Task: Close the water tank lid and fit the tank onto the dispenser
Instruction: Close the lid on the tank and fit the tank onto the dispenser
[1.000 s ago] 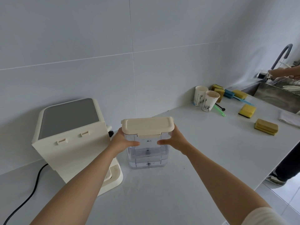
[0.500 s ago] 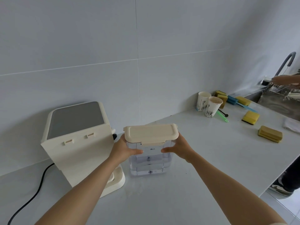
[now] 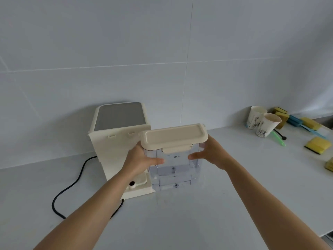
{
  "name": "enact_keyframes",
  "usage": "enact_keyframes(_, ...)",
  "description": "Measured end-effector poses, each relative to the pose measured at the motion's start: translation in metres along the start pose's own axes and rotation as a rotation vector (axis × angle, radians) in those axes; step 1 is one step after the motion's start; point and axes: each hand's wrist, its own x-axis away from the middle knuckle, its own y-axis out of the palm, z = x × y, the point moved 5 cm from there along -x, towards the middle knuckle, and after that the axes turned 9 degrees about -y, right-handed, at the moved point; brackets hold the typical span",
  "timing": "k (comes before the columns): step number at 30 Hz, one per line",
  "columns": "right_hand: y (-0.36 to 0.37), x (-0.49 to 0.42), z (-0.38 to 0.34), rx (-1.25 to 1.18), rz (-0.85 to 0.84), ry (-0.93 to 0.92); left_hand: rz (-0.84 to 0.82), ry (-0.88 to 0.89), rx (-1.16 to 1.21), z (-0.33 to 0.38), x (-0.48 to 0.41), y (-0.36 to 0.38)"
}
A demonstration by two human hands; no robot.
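Note:
A clear water tank (image 3: 173,173) with a cream lid (image 3: 173,137) shut on top is held just right of the cream dispenser (image 3: 120,141). My left hand (image 3: 139,159) grips the tank's left side and my right hand (image 3: 210,154) grips its right side. The tank's bottom is level with the dispenser's low base (image 3: 138,189), beside it and close to the counter; I cannot tell whether it touches either. A small round port shows on that base. The dispenser has a grey top panel and two small slots on its flat side.
A black power cord (image 3: 72,186) runs from the dispenser across the white counter (image 3: 180,222) to the left. Two paper cups (image 3: 263,123), yellow sponges (image 3: 317,145), blue brushes and a green utensil lie at the far right. A tiled wall stands behind.
The view has swung left, so the sink and the other person are out of sight. The tank, in both hands, now sits closer to the dispenser's side.

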Motion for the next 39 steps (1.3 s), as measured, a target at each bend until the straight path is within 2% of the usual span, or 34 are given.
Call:
enact_keyframes(19,0.097,-0.053,-0.081,-0.053,-0.122,-0.154,0.182,-0.121,0.117,-0.017,0.016,-0.123)
enact_keyframes(39,0.126,-0.068,-0.068,-0.076,-0.082,-0.085,0.134,-0.151,0.122,-0.037,-0.013,-0.137)
